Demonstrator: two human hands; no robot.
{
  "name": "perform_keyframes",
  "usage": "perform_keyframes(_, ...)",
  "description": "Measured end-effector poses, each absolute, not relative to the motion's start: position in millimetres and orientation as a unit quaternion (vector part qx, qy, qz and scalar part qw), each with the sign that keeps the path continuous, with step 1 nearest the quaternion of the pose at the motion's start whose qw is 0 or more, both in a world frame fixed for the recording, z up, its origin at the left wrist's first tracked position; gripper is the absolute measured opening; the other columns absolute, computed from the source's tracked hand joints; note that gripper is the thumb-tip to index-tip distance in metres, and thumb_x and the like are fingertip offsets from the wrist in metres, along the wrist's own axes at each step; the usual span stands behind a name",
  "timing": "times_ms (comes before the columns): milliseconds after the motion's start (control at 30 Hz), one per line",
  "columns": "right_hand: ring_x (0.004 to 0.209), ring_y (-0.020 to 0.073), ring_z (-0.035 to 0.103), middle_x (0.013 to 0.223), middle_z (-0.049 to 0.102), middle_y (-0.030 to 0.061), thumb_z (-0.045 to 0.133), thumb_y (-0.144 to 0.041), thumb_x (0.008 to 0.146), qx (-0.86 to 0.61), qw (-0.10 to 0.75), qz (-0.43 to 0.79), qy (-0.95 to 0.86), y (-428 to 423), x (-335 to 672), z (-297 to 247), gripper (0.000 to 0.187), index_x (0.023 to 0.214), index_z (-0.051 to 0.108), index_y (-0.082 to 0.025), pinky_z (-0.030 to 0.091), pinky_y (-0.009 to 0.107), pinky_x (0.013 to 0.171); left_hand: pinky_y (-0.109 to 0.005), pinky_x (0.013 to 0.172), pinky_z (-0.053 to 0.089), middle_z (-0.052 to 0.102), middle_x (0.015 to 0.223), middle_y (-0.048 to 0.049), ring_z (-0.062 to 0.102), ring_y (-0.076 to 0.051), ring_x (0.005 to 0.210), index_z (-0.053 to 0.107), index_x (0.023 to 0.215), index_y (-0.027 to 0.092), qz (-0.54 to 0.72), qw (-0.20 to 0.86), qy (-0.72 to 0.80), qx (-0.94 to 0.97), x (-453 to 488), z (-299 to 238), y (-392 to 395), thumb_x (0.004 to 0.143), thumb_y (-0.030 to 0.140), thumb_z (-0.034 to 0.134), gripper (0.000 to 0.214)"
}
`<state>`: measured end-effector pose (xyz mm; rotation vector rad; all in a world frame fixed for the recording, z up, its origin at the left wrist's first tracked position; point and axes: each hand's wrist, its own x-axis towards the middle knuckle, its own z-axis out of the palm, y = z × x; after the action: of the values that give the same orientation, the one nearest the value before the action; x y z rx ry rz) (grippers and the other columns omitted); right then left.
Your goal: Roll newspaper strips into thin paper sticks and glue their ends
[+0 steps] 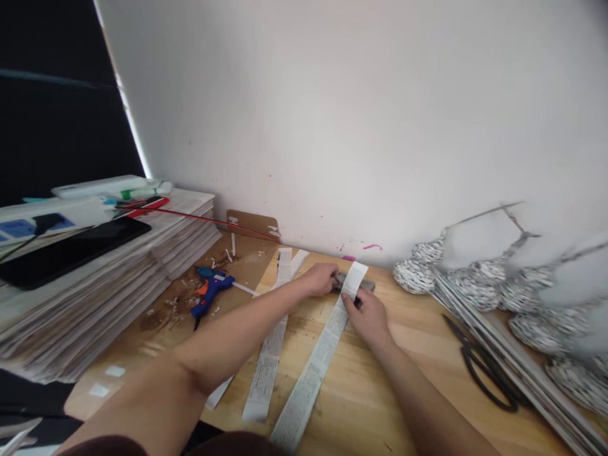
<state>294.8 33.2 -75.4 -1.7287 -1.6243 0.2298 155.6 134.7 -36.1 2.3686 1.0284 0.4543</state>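
Observation:
A long strip of printed newspaper point(313, 367) runs from the near table edge up to my hands. My right hand point(368, 316) is closed at the strip's right edge, near its far end, with the thumb on the paper. My left hand point(323, 279) is closed on the left end of a small grey object point(368, 285) that passes beneath the strip; its exact kind is not clear. More newspaper strips point(266, 373) lie on the wooden table point(365, 405), left of the held one and partly behind my left forearm.
A blue glue gun point(213, 291) lies among glue scraps on brown cardboard point(190, 259). Left stands a tall paper stack point(156, 266) bearing a phone point(76, 250) and a power strip point(71, 218). Right are black scissors point(484, 370), thin paper rods point(513, 354) and several woven gourd shapes point(413, 276).

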Motion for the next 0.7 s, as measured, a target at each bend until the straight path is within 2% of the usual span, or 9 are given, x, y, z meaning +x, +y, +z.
perform_keyframes(133, 0.071, 0.0185, 0.058, 0.094, 0.065, 0.009, 0.051, -0.039, 0.086, -0.651, 0.45, 0.1, -0.604, 33, 294, -77, 0.028, 0.092, 0.067, -0.016, 0.046, 0.029, 0.066, -0.023, 0.062, 0.051, 0.073, 0.08, -0.0053, 0.067, -0.013, 0.065, 0.064, 0.097, 0.012, 0.227, 0.34, 0.387, 0.827, 165, -37, 142, 0.08, 0.005, 0.051, 0.023)
perform_keyframes(233, 0.07, 0.0168, 0.058, 0.103, 0.063, 0.0105, 0.051, -0.041, 0.088, -0.635, 0.497, 0.118, -0.579, 33, 295, -79, 0.031, 0.096, 0.066, -0.016, 0.048, 0.029, 0.065, -0.022, 0.065, 0.051, 0.074, 0.086, -0.0041, 0.068, -0.013, 0.071, 0.065, 0.104, 0.014, 0.271, 0.372, 0.381, 0.802, 170, -31, 148, 0.076, 0.004, 0.056, 0.031)
perform_keyframes(367, 0.077, 0.0193, 0.059, 0.101, 0.064, 0.0104, 0.054, -0.042, 0.086, -0.647, 0.491, 0.106, -0.573, 33, 297, -79, 0.031, 0.094, 0.068, -0.016, 0.047, 0.03, 0.068, -0.023, 0.066, 0.049, 0.074, 0.08, -0.0041, 0.066, -0.014, 0.072, 0.072, 0.083, 0.016, 0.325, 0.372, 0.397, 0.773, 157, -20, 147, 0.079, 0.022, 0.058, 0.015)
perform_keyframes(467, 0.074, 0.0193, 0.058, 0.086, 0.065, 0.0078, 0.055, -0.043, 0.085, -0.659, 0.474, 0.109, -0.574, 33, 298, -78, 0.029, 0.087, 0.067, -0.017, 0.045, 0.029, 0.065, -0.023, 0.054, 0.044, 0.069, 0.063, -0.0035, 0.06, -0.014, 0.056, 0.069, 0.069, 0.015, 0.344, 0.368, 0.429, 0.75, 140, -15, 135, 0.076, 0.038, 0.063, 0.024)
perform_keyframes(567, 0.069, 0.0181, 0.056, 0.076, 0.064, 0.0054, 0.054, -0.045, 0.085, -0.659, 0.477, 0.127, -0.568, 33, 297, -78, 0.031, 0.08, 0.066, -0.017, 0.043, 0.027, 0.061, -0.023, 0.047, 0.035, 0.055, 0.043, 0.0002, 0.048, -0.011, 0.043, 0.054, 0.048, 0.017, 0.363, 0.357, 0.472, 0.72, 127, -14, 115, 0.069, 0.053, 0.068, 0.044)
perform_keyframes(700, 0.059, 0.0167, 0.054, 0.065, 0.063, 0.0035, 0.053, -0.052, 0.084, -0.656, 0.493, 0.178, -0.543, 34, 297, -78, 0.039, 0.076, 0.065, -0.016, 0.039, 0.025, 0.055, -0.022, 0.042, 0.029, 0.045, 0.036, 0.0031, 0.039, -0.008, 0.036, 0.045, 0.045, 0.018, 0.349, 0.527, 0.438, 0.639, 118, -11, 92, 0.077, 0.061, 0.056, 0.054)
